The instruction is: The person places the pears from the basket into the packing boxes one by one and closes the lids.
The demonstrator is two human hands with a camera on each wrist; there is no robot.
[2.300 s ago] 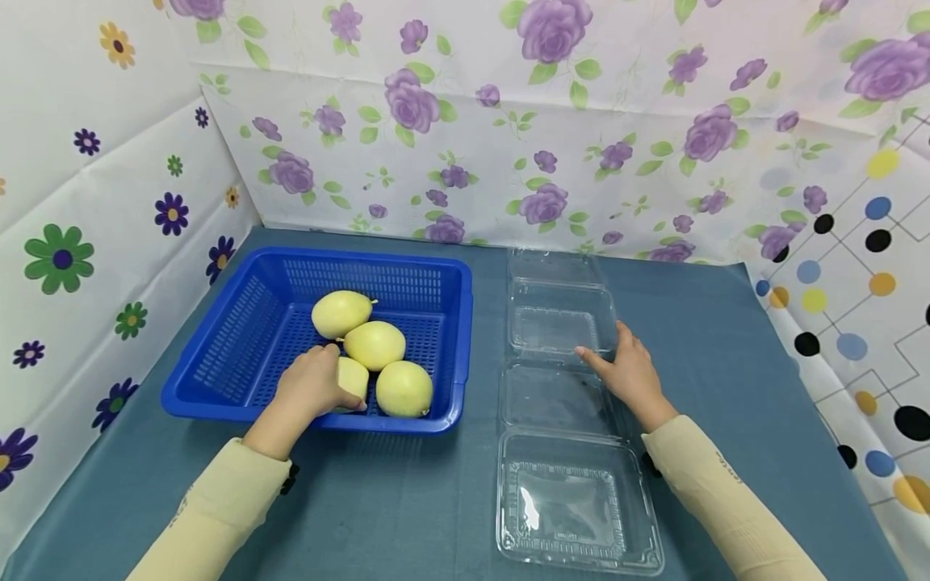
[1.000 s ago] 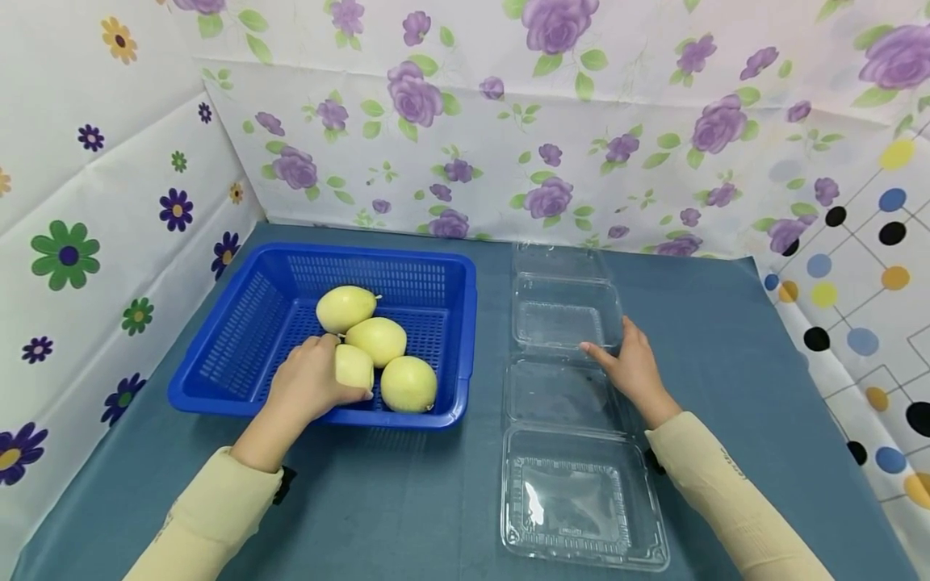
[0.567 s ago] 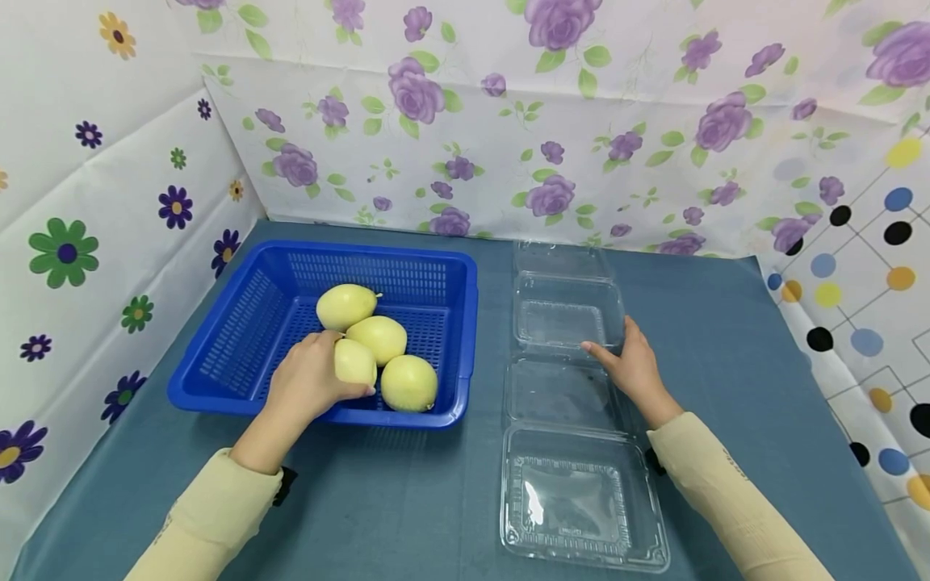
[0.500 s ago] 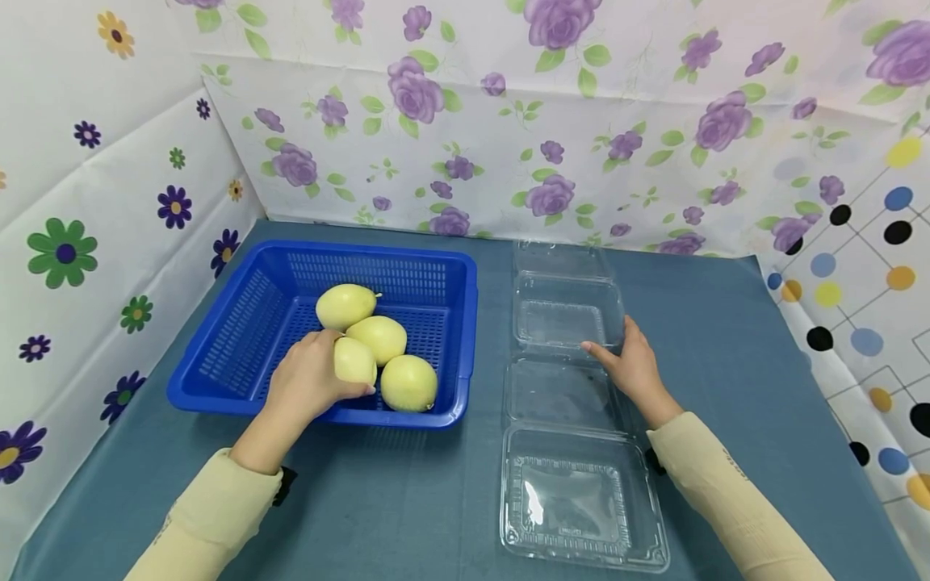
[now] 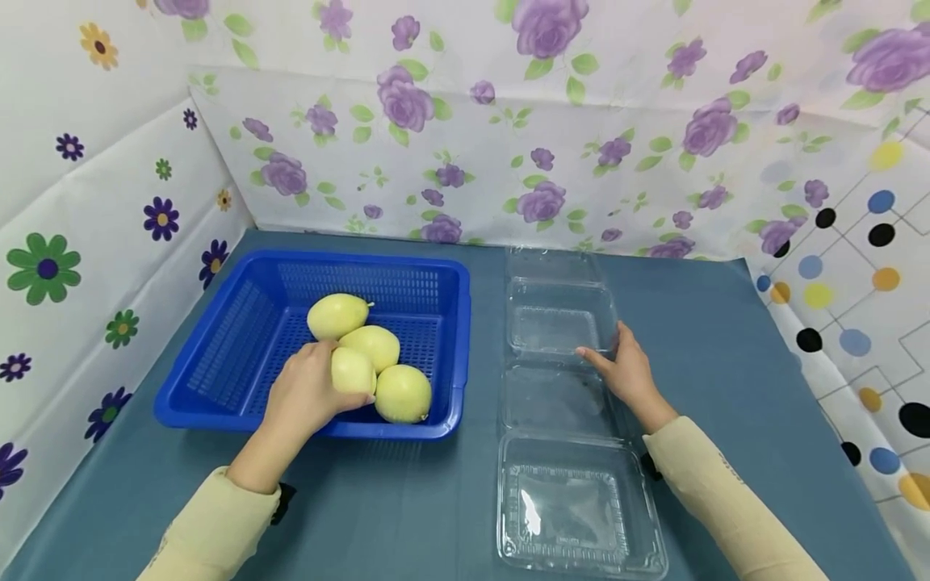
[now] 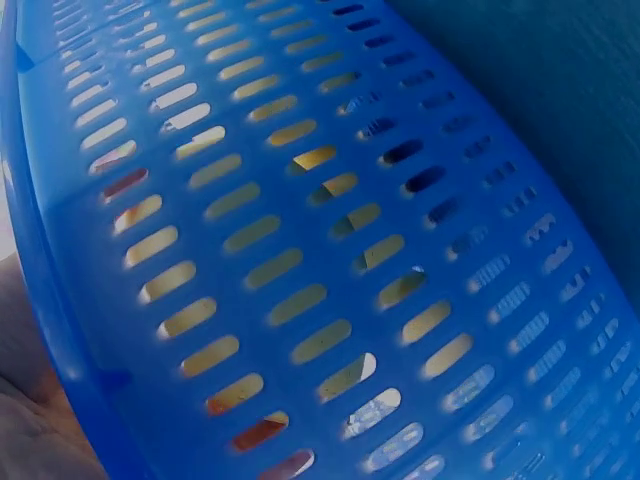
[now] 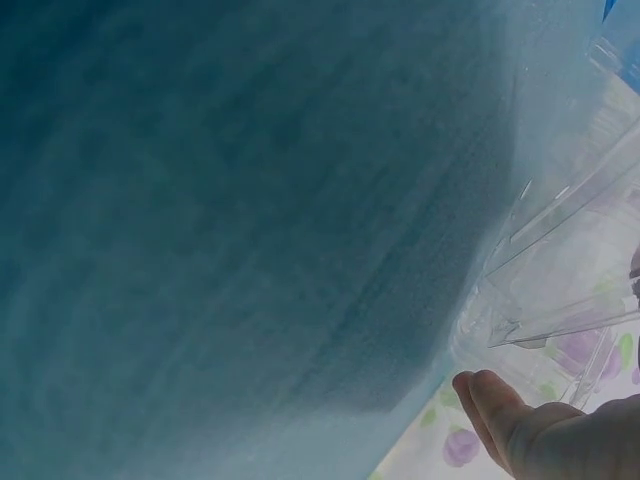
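Inside the blue plastic basket (image 5: 182,379), my left hand (image 5: 308,387) grips a pale yellow-green pear (image 5: 353,371), thumb on its near right side and fingers over its far left. Three more such pears lie close by: one pear (image 5: 338,315) at the back, a second pear (image 5: 374,347) in the middle, a third pear (image 5: 403,394) at the right. Most of the left wrist view is the slotted basket wall (image 6: 120,330). My right hand (image 5: 628,371) rests at the near right corner of the far clear plastic box (image 5: 563,319), with straight fingers (image 7: 495,405) along its outside.
A second clear plastic box (image 5: 574,508) stands nearer, its raised lid (image 5: 555,399) between the two boxes. The far box's lid (image 5: 552,266) stands by the flowered back wall (image 5: 465,153). Blue-grey cloth (image 5: 392,516) covers the table; patterned sheets flank both sides.
The pear in my left hand has risen slightly, and more of it shows. My right hand stays at the far box's corner. The head view shifts a little.
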